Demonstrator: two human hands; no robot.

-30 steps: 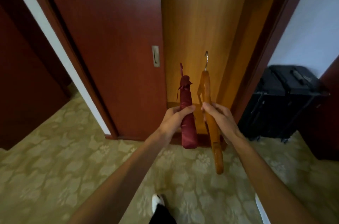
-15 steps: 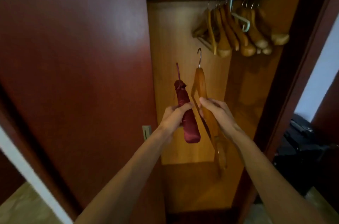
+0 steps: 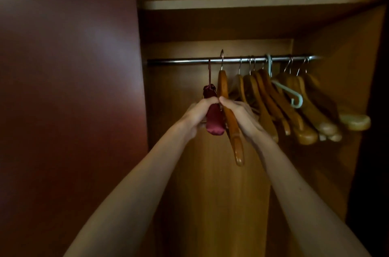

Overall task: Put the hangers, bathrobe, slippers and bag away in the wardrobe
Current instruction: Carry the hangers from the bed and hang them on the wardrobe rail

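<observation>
Wooden hanger (image 3: 230, 117) was held edge-on in the right hand (image 3: 242, 119), fingers (image 3: 228, 103) curled round its neck; its metal hook (image 3: 221, 59) stood level with the rail, whether over it or just in front could not be told. Lower arm of the hanger pointed down past the wrist.

Padded red hanger (image 3: 213, 119) was gripped in the left hand (image 3: 199, 114), fingers wrapped over its satin body, thumb tips of both hands touching. Its thin hook (image 3: 209, 71) reached up to the rail; contact unclear.

Just right of the fingers hung a row of wooden hangers (image 3: 271, 109) on the chrome rail (image 3: 179, 61), crowded together and slanting down to the right. Among them was one pale plastic hanger (image 3: 288, 91) with a curled end. The rail to the left of the fingers was bare.

Above the fingers and rail ran a pale-edged shelf (image 3: 242, 3), shadow beneath it. Behind the fingers was the light wooden back panel (image 3: 210, 193) of the wardrobe; far right, a side wall (image 3: 341, 88) of the same wood. Left of the fingers stood a dark red sliding door (image 3: 69, 99), glossy, with a soft patch of reflected light. Lighting was dim, warm. Both forearms were bare and stretched forward.
</observation>
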